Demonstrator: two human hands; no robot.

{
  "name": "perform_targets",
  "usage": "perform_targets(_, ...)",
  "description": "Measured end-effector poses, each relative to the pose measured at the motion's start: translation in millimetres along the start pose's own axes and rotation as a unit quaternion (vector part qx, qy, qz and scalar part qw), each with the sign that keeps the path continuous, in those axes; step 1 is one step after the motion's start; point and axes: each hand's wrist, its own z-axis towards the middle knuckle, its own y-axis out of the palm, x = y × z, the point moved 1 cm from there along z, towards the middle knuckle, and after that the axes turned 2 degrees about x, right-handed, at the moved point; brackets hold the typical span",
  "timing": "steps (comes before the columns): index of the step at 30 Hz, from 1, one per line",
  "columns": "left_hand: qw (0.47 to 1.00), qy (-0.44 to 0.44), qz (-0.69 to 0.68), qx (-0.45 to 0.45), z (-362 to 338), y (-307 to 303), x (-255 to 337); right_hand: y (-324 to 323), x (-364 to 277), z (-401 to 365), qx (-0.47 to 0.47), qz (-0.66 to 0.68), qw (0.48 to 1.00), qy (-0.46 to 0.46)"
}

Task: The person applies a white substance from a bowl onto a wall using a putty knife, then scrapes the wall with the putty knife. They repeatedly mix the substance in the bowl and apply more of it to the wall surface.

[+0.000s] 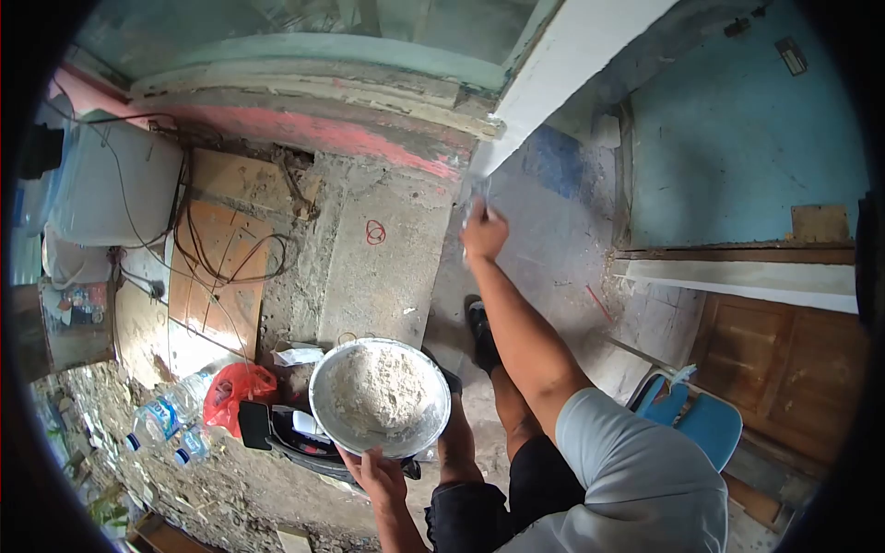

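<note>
My left hand (376, 477) grips a metal bowl (318, 405) by its lower rim, fingers beneath and thumb at the edge. Pale, lumpy plaster-like mix (385, 385) partly fills the bowl. Out in front, my right hand (484, 237) is closed round the handle of a small flat-bladed tool (478, 187), blurred by motion. The blade is close to the lower end of a white-coated post (544, 88), where the pink-edged wall ends.
A red plastic bag (241, 394), water bottles (159, 419) and an open black bag (300, 442) lie left of the bowl. Looped cable (207, 249) crosses a wooden board. A blue plastic chair (710, 429) stands at right, near a blue door panel (737, 138).
</note>
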Motion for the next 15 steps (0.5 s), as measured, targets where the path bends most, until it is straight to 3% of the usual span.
perform_targets(1, 1.0, 0.004, -0.007, 0.015, -2, 1, 0, -9, 21, -6, 0.039, -0.125, 0.989, 0.071)
perform_targets(6, 0.999, -0.023, 0.001, 0.039, -1, -4, 2, -101, 40, -103, -0.132, -0.111, 0.968, 0.184)
perform_targets(8, 0.999, -0.023, 0.014, 0.036, 2, -19, 2, -122, 41, -130, -0.154, -0.122, 0.96, 0.202)
perform_targets(10, 0.999, -0.022, 0.025, 0.031, 14, -48, -3, -139, 15, -154, -0.153, 0.059, 0.922, 0.351)
perform_targets(11, 0.903, 0.256, 0.339, -0.058, 20, -68, -1, -142, 10, -162, -0.149, 0.116, 0.889, 0.417)
perform_targets(12, 0.634, 0.488, 0.584, -0.139, 23, -74, -1, -142, 1, -164, -0.144, 0.122, 0.888, 0.418)
perform_targets(13, 0.629, 0.49, 0.586, -0.146, 21, -68, 0, -142, -9, -166, -0.159, 0.132, 0.886, 0.415)
perform_targets(14, 0.857, 0.309, 0.406, -0.073, 20, -66, -3, -142, -18, -166, -0.173, 0.143, 0.883, 0.412)
perform_targets(15, 0.98, 0.088, 0.18, 0.011, 20, -65, -4, -142, -23, -163, -0.219, 0.151, 0.885, 0.382)
